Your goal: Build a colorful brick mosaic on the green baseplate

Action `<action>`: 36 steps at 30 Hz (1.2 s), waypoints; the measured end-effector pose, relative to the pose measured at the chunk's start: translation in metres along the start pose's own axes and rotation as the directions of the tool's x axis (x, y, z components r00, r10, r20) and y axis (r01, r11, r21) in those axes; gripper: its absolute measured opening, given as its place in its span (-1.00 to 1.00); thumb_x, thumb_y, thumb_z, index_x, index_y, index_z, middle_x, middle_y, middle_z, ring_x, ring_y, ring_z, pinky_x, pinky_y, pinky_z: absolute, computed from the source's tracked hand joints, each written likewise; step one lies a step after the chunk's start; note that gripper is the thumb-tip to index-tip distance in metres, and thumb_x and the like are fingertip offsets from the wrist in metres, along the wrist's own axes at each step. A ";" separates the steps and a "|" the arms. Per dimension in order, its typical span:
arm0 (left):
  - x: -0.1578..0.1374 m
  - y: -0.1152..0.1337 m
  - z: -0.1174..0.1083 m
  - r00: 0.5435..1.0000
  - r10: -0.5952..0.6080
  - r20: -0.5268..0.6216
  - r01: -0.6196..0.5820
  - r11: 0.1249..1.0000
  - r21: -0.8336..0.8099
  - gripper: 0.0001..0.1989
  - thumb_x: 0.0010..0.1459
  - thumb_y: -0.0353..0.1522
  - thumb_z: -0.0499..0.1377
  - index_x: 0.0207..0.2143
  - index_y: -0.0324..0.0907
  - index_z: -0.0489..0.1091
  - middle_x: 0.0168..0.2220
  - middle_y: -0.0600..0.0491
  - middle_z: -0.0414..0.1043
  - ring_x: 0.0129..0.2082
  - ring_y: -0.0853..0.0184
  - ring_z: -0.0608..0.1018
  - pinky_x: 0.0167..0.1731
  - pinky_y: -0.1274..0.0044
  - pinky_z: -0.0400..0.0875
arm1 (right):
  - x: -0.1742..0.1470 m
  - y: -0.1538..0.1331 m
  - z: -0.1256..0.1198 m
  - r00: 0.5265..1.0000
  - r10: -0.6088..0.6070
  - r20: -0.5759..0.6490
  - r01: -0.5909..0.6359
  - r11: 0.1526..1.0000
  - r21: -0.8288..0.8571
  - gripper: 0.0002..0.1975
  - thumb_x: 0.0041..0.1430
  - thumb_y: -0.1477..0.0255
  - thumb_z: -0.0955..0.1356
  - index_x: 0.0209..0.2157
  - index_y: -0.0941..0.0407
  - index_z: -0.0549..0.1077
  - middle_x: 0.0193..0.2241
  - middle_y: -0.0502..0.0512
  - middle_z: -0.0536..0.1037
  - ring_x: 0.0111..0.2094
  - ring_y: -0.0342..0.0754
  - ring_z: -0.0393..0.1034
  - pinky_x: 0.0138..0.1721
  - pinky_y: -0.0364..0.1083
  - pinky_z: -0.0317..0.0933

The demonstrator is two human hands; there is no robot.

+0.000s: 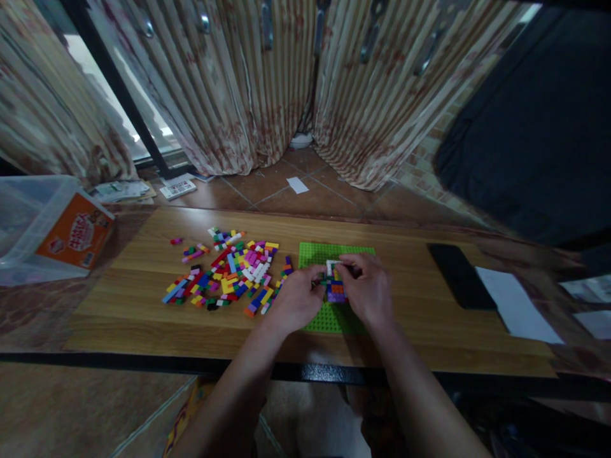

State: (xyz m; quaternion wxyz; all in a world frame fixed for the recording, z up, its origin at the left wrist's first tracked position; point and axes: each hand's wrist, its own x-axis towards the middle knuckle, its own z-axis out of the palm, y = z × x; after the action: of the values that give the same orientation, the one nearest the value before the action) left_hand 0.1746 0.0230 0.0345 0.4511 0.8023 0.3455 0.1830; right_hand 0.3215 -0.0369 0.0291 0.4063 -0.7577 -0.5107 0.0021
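Observation:
A green studded baseplate (329, 321) lies on the wooden table in front of me. On it stands a small structure of toy bricks (337, 292), with purple, orange and blue bricks at its near end and white ones at the far end. My left hand (298, 296) presses its closed fingertips against the structure's left side. From the right, my right hand (367, 286) grips the structure between thumb and fingers, near the white bricks. The fingers hide part of the structure, so I cannot tell whether a single loose brick is between them.
Many loose coloured bricks (248, 261) are spread left of the baseplate. A black phone-like slab (461, 277) and white paper (518, 305) lie at the right. A clear plastic bin (38, 222) with an orange label stands far left. The table's dark front edge (329, 372) runs below my forearms.

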 end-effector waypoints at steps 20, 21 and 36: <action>-0.002 0.008 0.000 1.000 0.009 0.019 -0.008 0.998 -0.059 -0.54 0.07 -0.56 0.04 0.02 -0.19 0.44 -0.34 0.05 0.55 -0.35 0.31 0.55 -0.29 0.51 0.42 | 0.011 0.015 0.007 0.884 0.410 0.224 -0.460 0.849 0.260 -0.68 -0.14 0.26 0.46 -0.32 0.12 0.63 -0.43 0.08 0.60 -0.46 -0.07 0.39 -0.40 -0.08 0.22; -0.002 0.008 0.000 1.000 0.009 0.017 -0.008 0.998 -0.061 -0.54 0.07 -0.56 0.04 0.02 -0.18 0.44 -0.35 0.05 0.54 -0.38 0.32 0.54 -0.33 0.52 0.41 | 0.011 0.016 0.007 0.882 0.414 0.226 -0.465 0.845 0.265 -0.68 -0.14 0.26 0.46 -0.31 0.12 0.62 -0.43 0.08 0.60 -0.46 -0.07 0.39 -0.41 -0.08 0.23; 0.006 0.001 -0.003 0.965 -0.185 -0.185 0.073 0.870 -0.487 -0.69 0.02 -0.45 0.22 -0.13 -0.24 0.52 -0.24 -0.02 0.58 -0.29 0.32 0.59 -0.17 0.47 0.48 | 0.002 0.004 -0.012 0.987 0.143 -0.079 -0.113 0.946 0.302 -0.78 0.14 0.29 0.35 -0.28 0.09 0.58 -0.26 0.12 0.58 -0.16 0.02 0.44 -0.04 0.04 0.25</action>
State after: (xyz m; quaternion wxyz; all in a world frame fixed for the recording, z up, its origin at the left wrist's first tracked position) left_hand 0.1770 0.0293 0.0366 0.6033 0.6157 0.3920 0.3215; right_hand 0.3307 -0.0439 0.0354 0.5394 -0.7189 -0.4332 0.0672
